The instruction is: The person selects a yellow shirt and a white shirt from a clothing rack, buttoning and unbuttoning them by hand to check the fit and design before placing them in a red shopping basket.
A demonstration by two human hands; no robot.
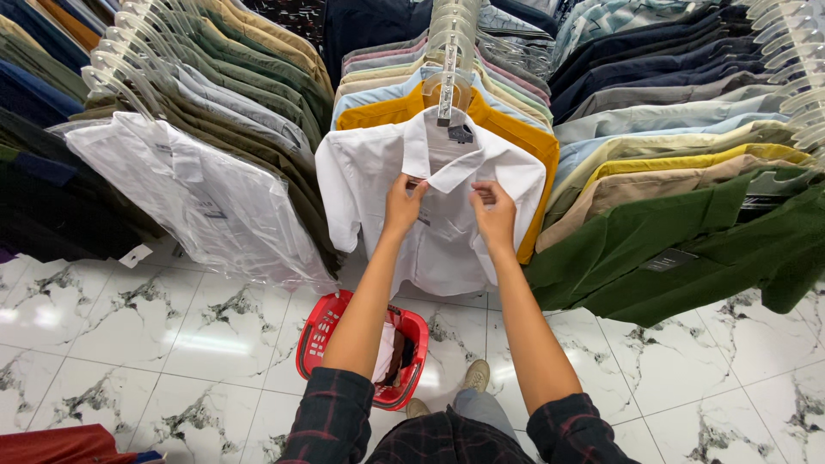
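White shirt (447,232): smooth woven cotton, pointed collar, hung on clear plastic hanger (449,82) at front of rack, mustard shirt (516,129) behind. Left hand (404,202) fingers pinch placket just under collar; right hand (496,210) fingers pinch opposite edge. Red slotted plastic basket (322,331) on glossy marble-tile floor (172,344) below.

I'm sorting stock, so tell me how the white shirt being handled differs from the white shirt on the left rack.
The white shirt in front hangs bare on its hanger, while the white shirt on the left rack is wrapped in clear plastic. The left hand and right hand grip the front one at the placket; nobody touches the wrapped one. The front one faces the camera; the wrapped one hangs angled. Both are white, collared and hung.
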